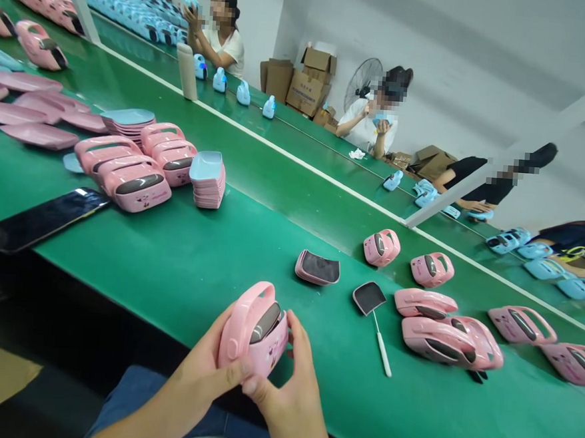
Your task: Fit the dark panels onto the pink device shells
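And here we are at the near edge of the green tabletop (pixel 251 243), where the glossy pink plastic case with a looped handle (pixel 271 344) sits cradled between two bare hands. The left hand (pixel 216 367) wraps its handle side, the right hand (pixel 288 385) grips the opposite side, and both thumbs meet low on the printed front: a firm two-handed hold!

Now the danger. The case hangs right by the tabletop's rim, so a slack thumb on that slick shell could let it drop toward the lap. Pressing unevenly could skew the seam beside the grey oval insert (pixel 266 322), and a sideways elbow could roll the white-handled metal-shafted tool (pixel 383 353) (its shaft reaches right to a panel's edge).

To the count! One case in hand, seven more pink handled cases (pixel 437 339) on the right, overlapping ones included, and apparently four in the left cluster (pixel 144 192). One tool, one loose dark-faced curved panel (pixel 368 298), one stack of similar panels (pixel 318 269), its layers too tight to number.
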Demonstrator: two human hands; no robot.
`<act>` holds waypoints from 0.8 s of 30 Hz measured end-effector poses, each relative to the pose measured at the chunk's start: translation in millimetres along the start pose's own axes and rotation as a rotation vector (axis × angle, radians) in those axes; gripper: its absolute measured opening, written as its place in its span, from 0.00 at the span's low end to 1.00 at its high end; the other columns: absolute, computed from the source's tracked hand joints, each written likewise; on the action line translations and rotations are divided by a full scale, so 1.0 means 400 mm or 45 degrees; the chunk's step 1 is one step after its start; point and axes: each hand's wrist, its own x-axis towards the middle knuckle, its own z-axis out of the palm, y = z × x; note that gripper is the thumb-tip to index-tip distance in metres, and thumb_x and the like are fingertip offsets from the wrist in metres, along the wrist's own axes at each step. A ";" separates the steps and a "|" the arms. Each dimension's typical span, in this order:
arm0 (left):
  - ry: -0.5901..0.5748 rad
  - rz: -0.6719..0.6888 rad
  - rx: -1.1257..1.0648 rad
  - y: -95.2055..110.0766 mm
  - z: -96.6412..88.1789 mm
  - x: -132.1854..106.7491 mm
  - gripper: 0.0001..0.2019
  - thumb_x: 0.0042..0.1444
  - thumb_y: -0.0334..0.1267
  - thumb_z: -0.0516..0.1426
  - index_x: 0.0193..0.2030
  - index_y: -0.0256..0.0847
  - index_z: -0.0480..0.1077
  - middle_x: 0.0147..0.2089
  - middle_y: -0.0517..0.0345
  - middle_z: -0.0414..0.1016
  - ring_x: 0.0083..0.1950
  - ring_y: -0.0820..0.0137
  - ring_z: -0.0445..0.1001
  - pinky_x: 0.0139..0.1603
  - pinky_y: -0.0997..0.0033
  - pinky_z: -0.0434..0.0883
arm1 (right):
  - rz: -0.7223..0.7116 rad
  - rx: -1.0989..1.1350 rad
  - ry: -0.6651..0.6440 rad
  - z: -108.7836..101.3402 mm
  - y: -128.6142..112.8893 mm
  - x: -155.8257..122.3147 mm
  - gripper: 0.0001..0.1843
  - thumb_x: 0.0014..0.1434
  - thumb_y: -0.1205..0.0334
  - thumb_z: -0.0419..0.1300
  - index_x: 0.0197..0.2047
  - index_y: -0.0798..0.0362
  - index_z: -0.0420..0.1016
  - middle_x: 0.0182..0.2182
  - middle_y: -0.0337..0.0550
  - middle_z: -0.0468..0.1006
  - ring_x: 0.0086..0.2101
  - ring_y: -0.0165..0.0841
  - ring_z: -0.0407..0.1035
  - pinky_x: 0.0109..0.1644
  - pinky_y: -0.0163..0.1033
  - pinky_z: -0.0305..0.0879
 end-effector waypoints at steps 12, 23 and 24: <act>0.047 -0.076 0.063 0.019 0.033 -0.005 0.44 0.52 0.44 0.71 0.75 0.51 0.61 0.76 0.46 0.62 0.71 0.45 0.68 0.66 0.54 0.73 | -0.001 -0.065 -0.333 -0.059 -0.015 -0.010 0.54 0.58 0.43 0.72 0.78 0.40 0.49 0.76 0.47 0.56 0.73 0.50 0.53 0.75 0.60 0.54; -0.053 -0.207 0.190 0.027 0.023 0.023 0.39 0.56 0.44 0.69 0.73 0.47 0.62 0.65 0.44 0.74 0.62 0.51 0.75 0.58 0.58 0.76 | -0.223 -0.273 -0.204 -0.080 -0.008 0.006 0.51 0.58 0.38 0.70 0.76 0.45 0.54 0.71 0.55 0.62 0.68 0.54 0.60 0.71 0.63 0.61; -0.067 -0.231 0.201 0.033 0.020 0.030 0.37 0.58 0.46 0.68 0.72 0.45 0.63 0.63 0.44 0.75 0.61 0.51 0.76 0.56 0.59 0.76 | -0.314 -0.317 -0.222 -0.089 -0.010 0.010 0.50 0.59 0.38 0.70 0.76 0.45 0.54 0.72 0.56 0.60 0.69 0.55 0.58 0.71 0.64 0.60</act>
